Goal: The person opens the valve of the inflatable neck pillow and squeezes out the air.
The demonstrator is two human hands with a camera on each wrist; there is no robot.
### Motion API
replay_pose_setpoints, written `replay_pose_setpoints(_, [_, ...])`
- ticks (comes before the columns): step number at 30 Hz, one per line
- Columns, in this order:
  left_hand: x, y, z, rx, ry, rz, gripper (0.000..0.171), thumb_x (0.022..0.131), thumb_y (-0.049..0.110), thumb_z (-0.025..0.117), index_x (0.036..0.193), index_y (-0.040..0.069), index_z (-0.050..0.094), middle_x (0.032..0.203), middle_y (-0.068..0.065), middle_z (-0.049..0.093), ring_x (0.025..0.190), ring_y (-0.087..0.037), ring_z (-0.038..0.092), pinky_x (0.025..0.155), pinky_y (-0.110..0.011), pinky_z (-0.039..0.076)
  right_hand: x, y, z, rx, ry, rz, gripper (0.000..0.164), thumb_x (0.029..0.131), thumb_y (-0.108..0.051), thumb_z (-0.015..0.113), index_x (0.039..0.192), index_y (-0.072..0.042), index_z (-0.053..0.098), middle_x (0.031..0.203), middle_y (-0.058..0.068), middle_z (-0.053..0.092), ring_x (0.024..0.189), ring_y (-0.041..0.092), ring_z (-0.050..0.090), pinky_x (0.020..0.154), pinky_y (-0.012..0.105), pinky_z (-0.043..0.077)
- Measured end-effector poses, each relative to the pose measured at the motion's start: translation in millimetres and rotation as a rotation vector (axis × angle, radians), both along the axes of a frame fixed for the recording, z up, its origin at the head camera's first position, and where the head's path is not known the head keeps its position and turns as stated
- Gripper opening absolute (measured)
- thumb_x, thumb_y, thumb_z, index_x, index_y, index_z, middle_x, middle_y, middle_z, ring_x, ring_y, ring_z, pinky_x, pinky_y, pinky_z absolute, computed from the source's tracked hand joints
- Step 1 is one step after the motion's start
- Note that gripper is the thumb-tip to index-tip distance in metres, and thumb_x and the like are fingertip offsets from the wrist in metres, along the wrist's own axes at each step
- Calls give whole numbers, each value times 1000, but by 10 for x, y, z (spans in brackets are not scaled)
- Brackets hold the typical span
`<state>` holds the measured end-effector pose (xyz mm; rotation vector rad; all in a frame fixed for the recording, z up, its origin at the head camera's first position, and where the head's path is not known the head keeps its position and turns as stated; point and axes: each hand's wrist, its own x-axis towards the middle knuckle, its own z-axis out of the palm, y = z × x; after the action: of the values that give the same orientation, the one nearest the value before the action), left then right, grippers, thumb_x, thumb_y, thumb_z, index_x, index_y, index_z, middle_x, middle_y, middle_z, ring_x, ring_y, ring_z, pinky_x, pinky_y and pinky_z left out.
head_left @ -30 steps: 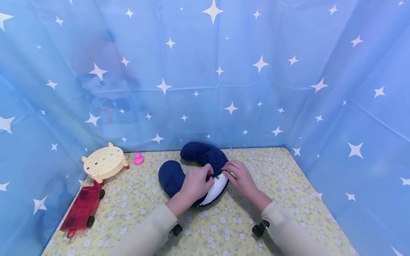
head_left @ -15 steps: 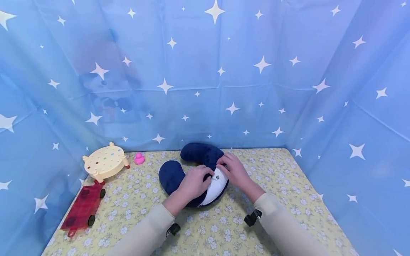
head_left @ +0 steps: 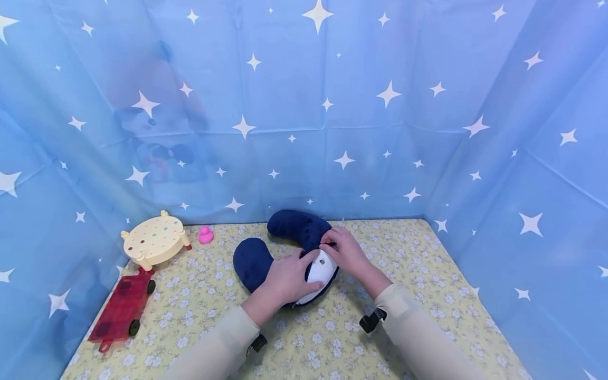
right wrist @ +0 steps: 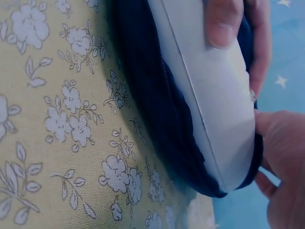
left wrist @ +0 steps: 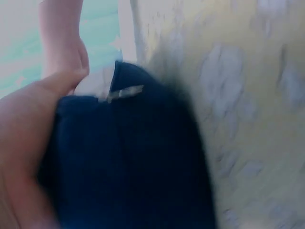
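Note:
A navy U-shaped neck pillow (head_left: 252, 264) lies on the table, its cover unzipped along the near right curve. White inner foam (head_left: 320, 272) bulges from the opening, with a small dark mark on it. My left hand (head_left: 287, 277) holds the pillow left of the opening, thumb over the foam and fingers across the navy side. At the opening's far end, my right hand (head_left: 347, 250) pinches the cover's edge between thumb and fingers. Zipper teeth (right wrist: 164, 71) run along the cover in the right wrist view. A metal zipper pull (left wrist: 126, 93) shows blurred in the left wrist view.
An upturned cream toy table (head_left: 154, 240) with coloured dots stands at the back left, beside a pink rubber duck (head_left: 205, 236). Nearer lies a red see-through toy wagon (head_left: 123, 309) with black wheels. Blue star-printed curtains (head_left: 294, 105) enclose the flowered tabletop (head_left: 418, 295).
My left hand has let its pinch at the opening's edge loosen and spread over the pillow. The right hand has shifted slightly left, and more white foam shows between the hands.

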<state>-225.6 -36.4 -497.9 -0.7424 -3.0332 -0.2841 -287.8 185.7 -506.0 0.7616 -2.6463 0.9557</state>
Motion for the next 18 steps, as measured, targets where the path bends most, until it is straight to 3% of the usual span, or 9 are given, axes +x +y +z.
replay_pose_setpoints(3, [-42,-39,45,-37,-49,-40,97,94,80,70,174,37,35,146,-16,67,81,-28,71,70,-45,58,5,12,-14,-7,-7,1,5,105,-13,78,105,-9,75,105,1,67,101,24,63,90,46,56])
replay_pose_setpoints(6, [-98,-90,98,-17,-106,-85,100,92,80,72,175,38,34,127,-10,74,73,-21,66,66,-41,55,17,20,-27,-13,-7,-8,4,105,-13,78,104,-10,75,105,1,67,101,23,62,90,46,55])
replay_pose_setpoints(10, [-160,-148,129,36,-161,-130,100,92,79,74,174,35,37,106,-3,74,87,-20,71,79,-42,58,44,28,-37,-26,12,-24,5,104,-10,80,104,-13,75,105,1,69,101,24,63,90,47,55])
replay_pose_setpoints(13, [-186,-184,123,61,-185,-134,100,91,79,75,173,34,39,103,0,74,99,-22,74,90,-44,59,68,25,-38,-23,29,-16,6,103,-8,80,107,-11,77,107,3,70,103,26,64,92,48,56])
replay_pose_setpoints(18, [-204,-208,96,79,-179,-131,101,89,79,77,173,34,41,93,3,71,98,-22,73,92,-44,59,122,19,-28,-17,35,-23,6,105,-7,78,110,-10,77,110,4,70,106,26,64,93,49,56])
